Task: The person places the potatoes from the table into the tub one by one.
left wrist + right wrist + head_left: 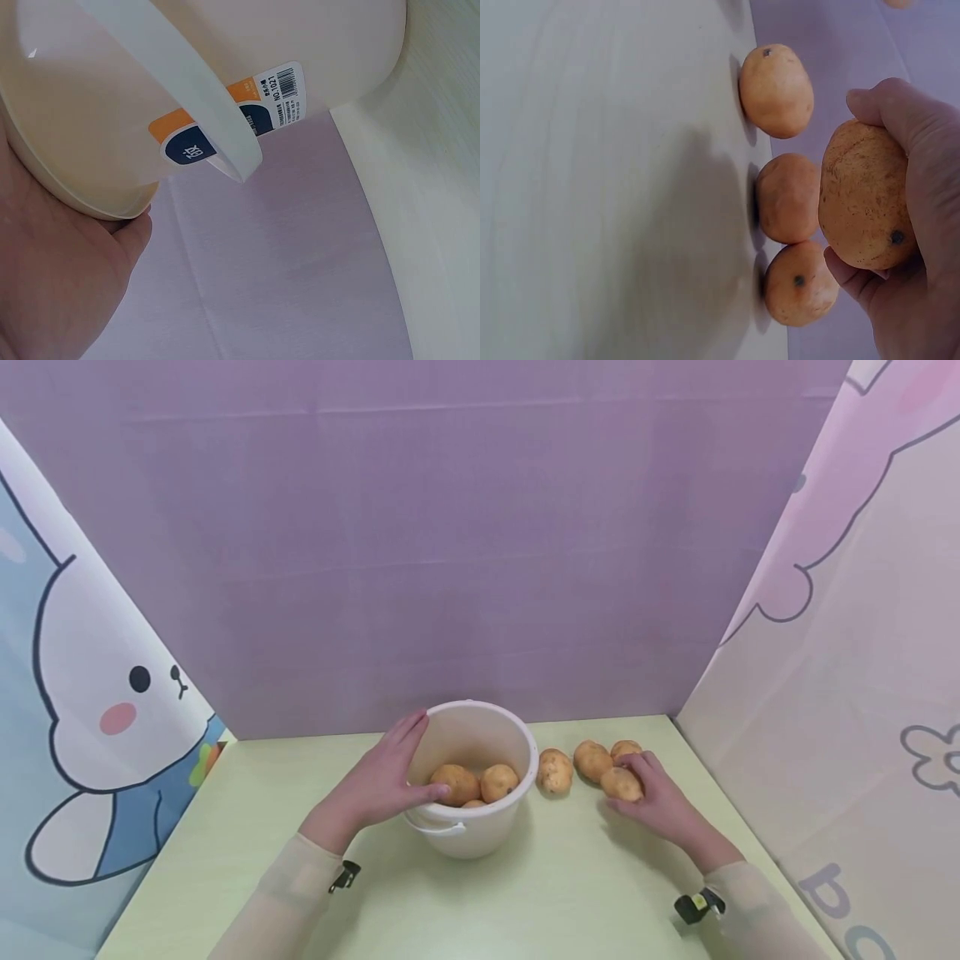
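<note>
My left hand (378,781) holds the rim of a white plastic bucket (487,835) on its left side, the thumb reaching over the opening. Inside the bucket lie a large potato (457,783), a smaller potato (498,783) and part of a third. To the right of the bucket, my right hand (660,797) grips a potato (862,199) between thumb and fingers. In the right wrist view this potato is held off the table. Behind it sit three loose potatoes: one (555,772) beside the bucket, another (592,762) in the middle, and one (626,749) partly covered.
The pale yellow-green table (420,910) ends at a purple back wall (465,543). Printed cartoon panels (112,693) stand on both sides. A white handle (187,90) hangs down the bucket's side, across a label (277,97). Small black devices (699,906) are worn at both wrists.
</note>
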{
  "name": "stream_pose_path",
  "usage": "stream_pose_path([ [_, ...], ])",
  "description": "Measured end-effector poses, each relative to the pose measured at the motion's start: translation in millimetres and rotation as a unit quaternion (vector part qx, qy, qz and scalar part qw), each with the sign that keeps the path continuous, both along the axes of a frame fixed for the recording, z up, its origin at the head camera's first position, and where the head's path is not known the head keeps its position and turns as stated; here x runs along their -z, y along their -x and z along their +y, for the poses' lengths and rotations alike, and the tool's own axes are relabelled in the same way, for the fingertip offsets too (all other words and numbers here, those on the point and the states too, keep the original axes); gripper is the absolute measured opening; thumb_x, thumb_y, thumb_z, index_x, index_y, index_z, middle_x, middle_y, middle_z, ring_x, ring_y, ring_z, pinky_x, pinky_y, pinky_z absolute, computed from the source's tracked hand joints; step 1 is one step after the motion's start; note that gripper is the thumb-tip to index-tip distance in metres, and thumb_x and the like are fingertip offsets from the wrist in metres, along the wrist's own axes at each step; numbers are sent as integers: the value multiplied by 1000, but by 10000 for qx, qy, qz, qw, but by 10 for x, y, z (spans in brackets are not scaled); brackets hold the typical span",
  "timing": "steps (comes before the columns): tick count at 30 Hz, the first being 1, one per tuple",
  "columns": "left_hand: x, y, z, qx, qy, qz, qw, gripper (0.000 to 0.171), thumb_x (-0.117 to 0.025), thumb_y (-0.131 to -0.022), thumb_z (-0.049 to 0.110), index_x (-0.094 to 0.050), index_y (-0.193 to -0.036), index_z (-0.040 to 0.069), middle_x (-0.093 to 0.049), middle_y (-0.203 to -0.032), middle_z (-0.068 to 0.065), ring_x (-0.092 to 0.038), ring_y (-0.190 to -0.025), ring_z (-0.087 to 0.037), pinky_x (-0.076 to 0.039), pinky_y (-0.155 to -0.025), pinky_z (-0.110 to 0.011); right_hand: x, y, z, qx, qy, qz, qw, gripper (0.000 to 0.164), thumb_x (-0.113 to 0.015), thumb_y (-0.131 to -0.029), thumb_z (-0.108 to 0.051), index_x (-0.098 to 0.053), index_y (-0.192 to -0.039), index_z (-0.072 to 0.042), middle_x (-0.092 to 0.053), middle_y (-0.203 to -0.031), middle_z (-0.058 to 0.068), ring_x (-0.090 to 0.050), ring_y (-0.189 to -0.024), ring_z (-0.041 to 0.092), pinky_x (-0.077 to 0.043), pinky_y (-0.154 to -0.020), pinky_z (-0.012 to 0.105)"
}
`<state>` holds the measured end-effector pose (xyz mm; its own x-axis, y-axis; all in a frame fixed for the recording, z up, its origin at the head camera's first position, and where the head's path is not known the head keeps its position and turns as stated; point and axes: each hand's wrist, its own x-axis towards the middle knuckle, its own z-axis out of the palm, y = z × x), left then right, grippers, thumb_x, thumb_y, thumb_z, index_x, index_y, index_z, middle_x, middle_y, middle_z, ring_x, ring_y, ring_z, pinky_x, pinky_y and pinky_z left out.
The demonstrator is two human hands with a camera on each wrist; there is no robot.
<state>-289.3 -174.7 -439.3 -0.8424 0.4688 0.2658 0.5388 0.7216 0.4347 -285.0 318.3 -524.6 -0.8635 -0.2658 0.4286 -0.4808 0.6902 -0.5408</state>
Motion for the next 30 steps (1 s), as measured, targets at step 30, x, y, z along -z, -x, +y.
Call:
stream_pose_path([
  [30, 11, 4, 6, -25, -18, -21, 10000, 129, -72, -89, 84, -24, -175, 2, -21, -183, -12, -19, -169, -31, -30, -132, -57, -371, 225, -259, -435, -18, -64, 9990, 55, -95, -88, -19, -67, -133, -6, -59, -125, 8, -61, -104, 20, -57, -89, 39],
])
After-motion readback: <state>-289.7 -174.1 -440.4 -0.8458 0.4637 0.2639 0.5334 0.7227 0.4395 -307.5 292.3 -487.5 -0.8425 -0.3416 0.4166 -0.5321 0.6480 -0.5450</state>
